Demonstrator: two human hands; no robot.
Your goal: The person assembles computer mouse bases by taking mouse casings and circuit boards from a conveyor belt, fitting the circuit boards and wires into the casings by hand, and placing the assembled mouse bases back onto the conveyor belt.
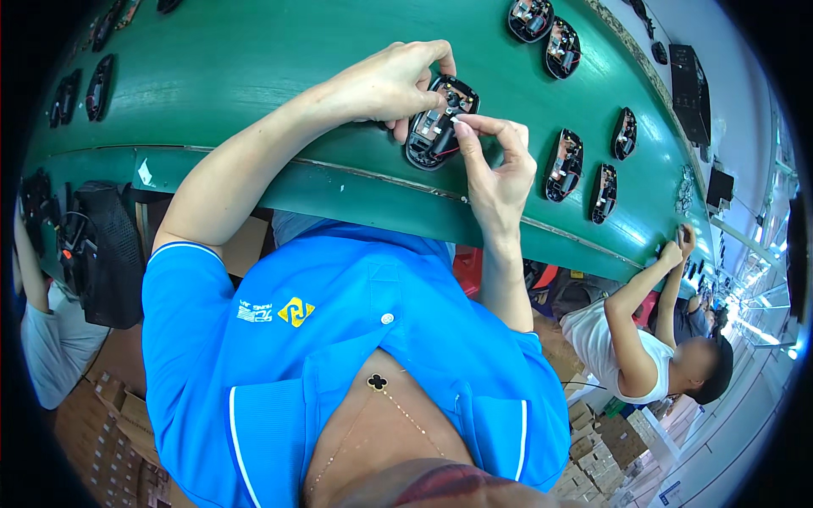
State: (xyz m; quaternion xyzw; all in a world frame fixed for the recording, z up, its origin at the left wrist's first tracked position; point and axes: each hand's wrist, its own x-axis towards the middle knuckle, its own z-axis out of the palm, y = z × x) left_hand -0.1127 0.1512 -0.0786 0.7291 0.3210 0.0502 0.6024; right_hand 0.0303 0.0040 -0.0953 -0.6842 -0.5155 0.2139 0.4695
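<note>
A black oval computer mouse (430, 140) with its top off sits at the near edge of the green bench, its circuit board, dark cylindrical part and thin red wire in view. My left hand (398, 83) grips it from the far left, with the thumb on the board and fingers round the rim. Over its right side is my right hand (498, 157), thumb and forefinger pinched together. A small white piece (456, 121) shows at those fingertips; its kind is too small to tell.
Several similar opened mice, such as one open mouse (563, 165), lie to the right on the green bench (279, 80). More black parts (99, 87) lie at the far left. A co-worker (631, 339) sits on the right; a black mesh chair back (110, 254) stands at left.
</note>
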